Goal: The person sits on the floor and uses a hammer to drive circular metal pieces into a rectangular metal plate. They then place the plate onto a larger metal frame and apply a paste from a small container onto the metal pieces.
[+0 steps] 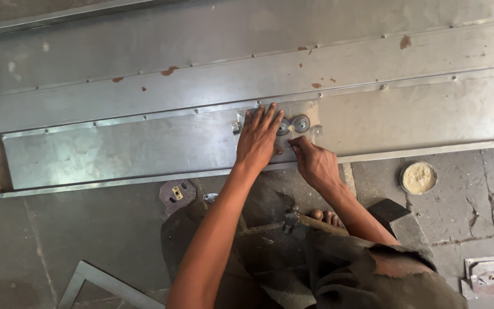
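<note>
A long sheet-metal panel [115,149] with folded edges lies on the floor. A small rectangular metal plate [307,111] with two round fittings [300,123] sits on it near the middle. My left hand [257,139] lies flat on this plate, fingers spread, pressing it down. My right hand [314,163] is beside it at the plate's lower right edge, fingers curled and pinching something small that I cannot make out.
A round tin of pale paste [418,177] stands on the concrete floor at the right. A round metal fitting [176,194] lies below the panel. A hammer [310,222] rests by my toes. A metal frame corner [95,280] and a metal part [490,277] lie nearby.
</note>
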